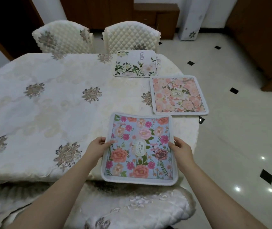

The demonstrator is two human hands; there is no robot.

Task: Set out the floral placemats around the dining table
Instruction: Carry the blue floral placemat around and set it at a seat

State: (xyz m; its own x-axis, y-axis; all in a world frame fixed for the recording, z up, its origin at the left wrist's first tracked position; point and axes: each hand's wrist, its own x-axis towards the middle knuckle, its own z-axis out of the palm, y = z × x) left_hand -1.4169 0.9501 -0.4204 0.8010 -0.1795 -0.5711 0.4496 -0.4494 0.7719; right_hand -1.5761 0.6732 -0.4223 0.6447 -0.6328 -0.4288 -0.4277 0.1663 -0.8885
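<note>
**Third placemat held at the near right edge of the table**

The blue placemat [139, 149] hangs between both hands, its long axis running near to far, with the far end reaching over the tablecloth [49, 104] and the near end jutting past the table's near edge towards the chair cushion [132, 210] below. It bows slightly, so it seems not yet laid flat. The left hand [97, 147] pinches the left edge about halfway along, thumb on top and fingers curled beneath; the right hand [180, 148] grips the right edge opposite in the same way. Both sit level with each other, neither nearer the mat than the other.

Two mats already lie on the cloth: the pink placemat [179, 95] at the right edge, just beyond the held one, overhanging the rim a little, and the white placemat [136, 64] at the far right, in front of a quilted chair [132, 37]. To settle the blue mat, I judge the hands must carry it away from the body until its near edge clears the table's rim.
</note>
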